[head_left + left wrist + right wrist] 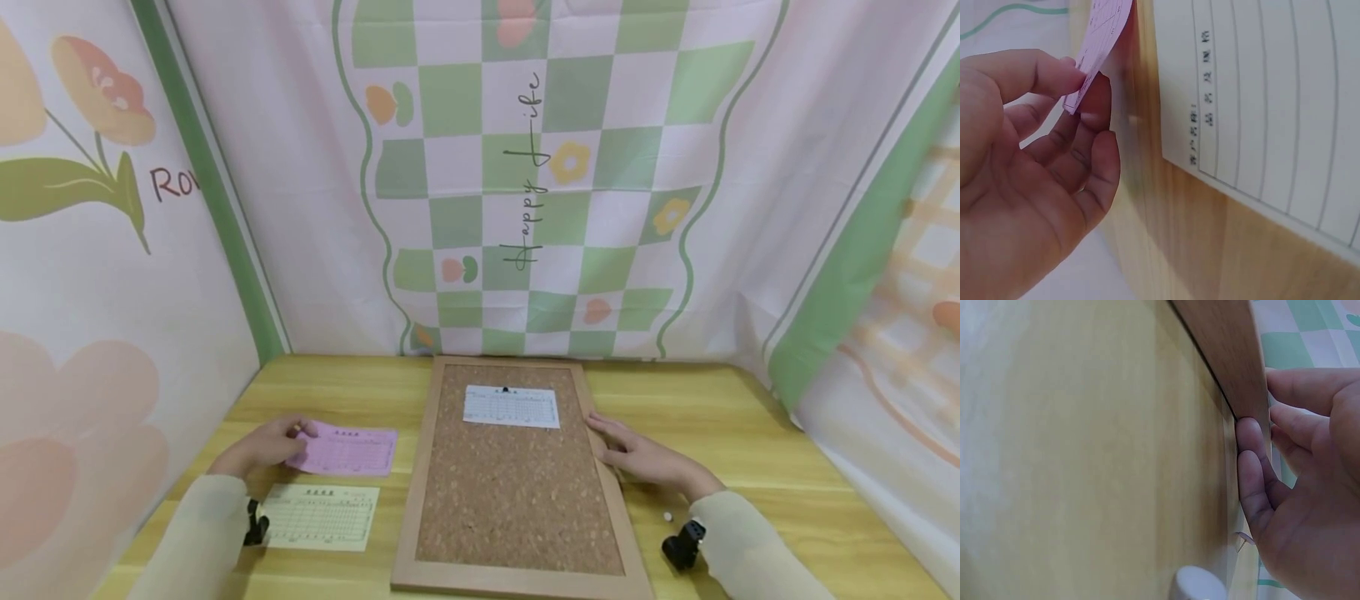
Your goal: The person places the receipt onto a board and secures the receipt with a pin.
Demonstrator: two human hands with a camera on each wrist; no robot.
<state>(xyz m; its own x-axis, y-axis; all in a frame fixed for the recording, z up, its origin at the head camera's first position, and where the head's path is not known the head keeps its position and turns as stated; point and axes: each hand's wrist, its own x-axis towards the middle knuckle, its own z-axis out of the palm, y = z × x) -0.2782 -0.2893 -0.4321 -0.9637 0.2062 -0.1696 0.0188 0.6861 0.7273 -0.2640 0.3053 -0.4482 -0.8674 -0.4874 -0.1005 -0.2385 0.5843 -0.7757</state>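
My left hand pinches the left end of a pink printed form. In the left wrist view the thumb and a finger hold this form's edge, the paper tilted up off the table. Just below lies a pale yellow printed form, flat on the wood. At the centre is a wood-framed cork board. A white printed form hangs near its top, with a small black fastener at the form's upper edge. My right hand rests on the board's right frame, fingertips touching its top and side.
The wooden table meets a patterned curtain at the back and more printed cloth at both sides. A small white round object lies near my right hand, and a thin metal pin shows beside it.
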